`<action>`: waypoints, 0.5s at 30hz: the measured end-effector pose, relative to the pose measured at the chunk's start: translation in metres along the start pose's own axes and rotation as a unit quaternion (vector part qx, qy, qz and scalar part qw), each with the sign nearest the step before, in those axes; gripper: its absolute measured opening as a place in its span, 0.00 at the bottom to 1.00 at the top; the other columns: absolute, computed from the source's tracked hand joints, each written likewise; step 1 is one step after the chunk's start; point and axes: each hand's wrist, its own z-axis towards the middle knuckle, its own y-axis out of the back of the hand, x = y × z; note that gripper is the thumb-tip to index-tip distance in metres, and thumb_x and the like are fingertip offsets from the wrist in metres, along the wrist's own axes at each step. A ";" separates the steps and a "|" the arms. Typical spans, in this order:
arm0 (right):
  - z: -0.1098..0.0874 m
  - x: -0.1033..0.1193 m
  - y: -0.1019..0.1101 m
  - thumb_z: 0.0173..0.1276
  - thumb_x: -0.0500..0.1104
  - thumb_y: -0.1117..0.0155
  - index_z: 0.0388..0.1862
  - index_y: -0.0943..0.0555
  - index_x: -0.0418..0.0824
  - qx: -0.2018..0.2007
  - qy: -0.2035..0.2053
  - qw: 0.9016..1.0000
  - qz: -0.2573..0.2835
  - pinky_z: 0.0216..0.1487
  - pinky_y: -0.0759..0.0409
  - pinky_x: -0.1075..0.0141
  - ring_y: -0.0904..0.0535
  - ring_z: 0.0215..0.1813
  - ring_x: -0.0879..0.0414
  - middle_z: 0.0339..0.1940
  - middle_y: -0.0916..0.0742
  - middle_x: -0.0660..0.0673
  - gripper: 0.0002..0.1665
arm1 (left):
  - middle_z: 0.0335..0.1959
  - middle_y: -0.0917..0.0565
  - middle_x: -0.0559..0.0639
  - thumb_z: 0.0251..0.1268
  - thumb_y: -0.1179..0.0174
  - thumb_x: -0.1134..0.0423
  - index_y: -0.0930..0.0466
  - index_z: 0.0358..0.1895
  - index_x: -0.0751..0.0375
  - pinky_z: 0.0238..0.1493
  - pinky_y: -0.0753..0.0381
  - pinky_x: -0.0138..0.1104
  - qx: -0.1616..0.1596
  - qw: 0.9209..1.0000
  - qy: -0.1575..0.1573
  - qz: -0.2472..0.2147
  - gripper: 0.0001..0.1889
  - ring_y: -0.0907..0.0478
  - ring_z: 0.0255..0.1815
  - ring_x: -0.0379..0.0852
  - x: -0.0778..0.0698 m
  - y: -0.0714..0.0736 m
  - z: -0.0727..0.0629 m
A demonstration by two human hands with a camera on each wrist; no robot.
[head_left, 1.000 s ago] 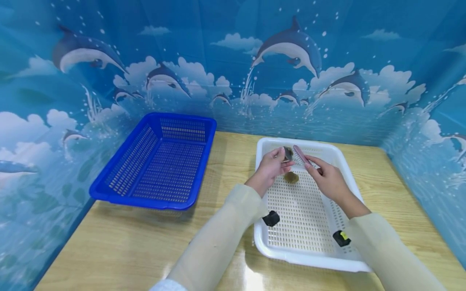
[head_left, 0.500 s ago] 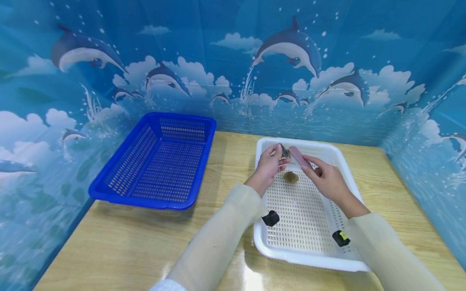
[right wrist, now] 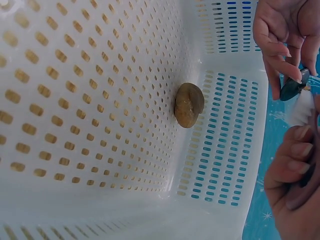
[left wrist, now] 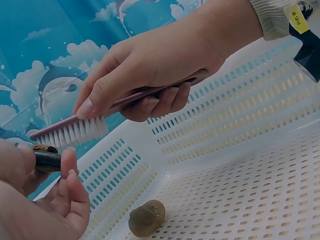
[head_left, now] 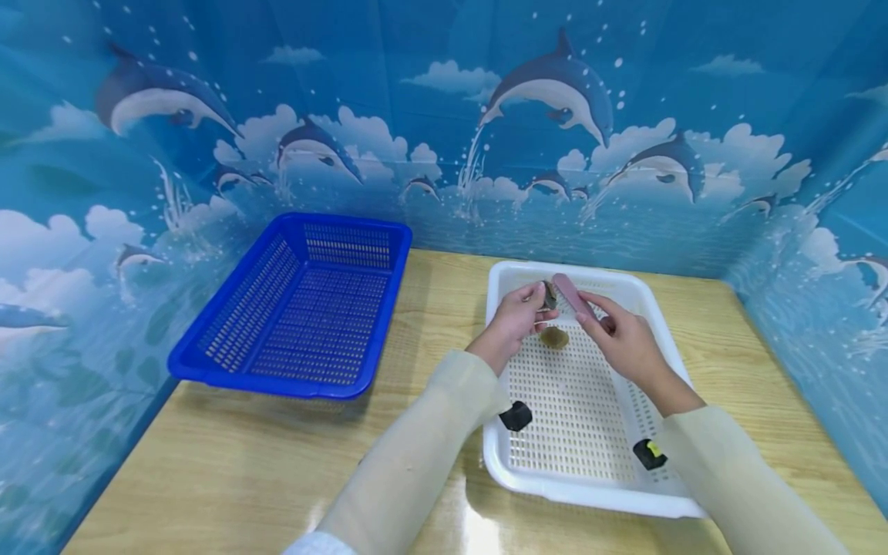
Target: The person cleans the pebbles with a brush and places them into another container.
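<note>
Over the far end of the white basket (head_left: 590, 499), my left hand (head_left: 516, 314) pinches a small dark, smooth shell (left wrist: 48, 161) with a brownish patch on its upper side. My right hand (head_left: 630, 343) grips a pink-handled brush (head_left: 573, 293), thumb and fingers along the handle. In the left wrist view the white bristles (left wrist: 75, 131) point down, with their tips right at the dark shell. The right wrist view also has the bristles against the shell's edge. Below the hands, a rounded brown shell (right wrist: 188, 105) lies on the basket's perforated floor.
A blue plastic basket (head_left: 182, 368) stands to the left on the wooden table (head_left: 229, 478). Black wrist cameras (head_left: 516, 417) show over the white basket near both sleeves. A dolphin-printed curtain (head_left: 444, 131) closes off the back and sides.
The brush turned its back more toward the head camera and made small strokes at the dark shell. My left hand tilted the shell slightly, then back. The brown shell has not moved.
</note>
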 end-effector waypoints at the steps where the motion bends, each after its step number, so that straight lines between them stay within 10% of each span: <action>1: 0.000 0.000 0.000 0.77 0.54 0.49 0.70 0.31 0.39 0.002 -0.005 1.000 0.000 0.13 0.37 0.67 0.38 0.14 0.59 0.11 0.28 0.50 0.30 | 0.44 0.15 0.58 0.76 0.51 0.54 0.27 0.66 0.55 0.39 0.22 0.33 0.003 1.000 0.003 0.002 0.21 0.19 0.32 0.38 0.000 0.000 0.000; 15: 0.001 0.000 0.003 0.77 0.59 0.52 0.71 0.33 0.39 0.043 -0.066 0.997 -0.017 0.14 0.37 0.66 0.37 0.15 0.58 0.12 0.29 0.50 0.34 | 0.46 0.15 0.54 0.75 0.50 0.54 0.27 0.67 0.51 0.29 0.24 0.27 -0.007 1.000 -0.016 -0.024 0.21 0.20 0.32 0.38 0.000 -0.001 0.000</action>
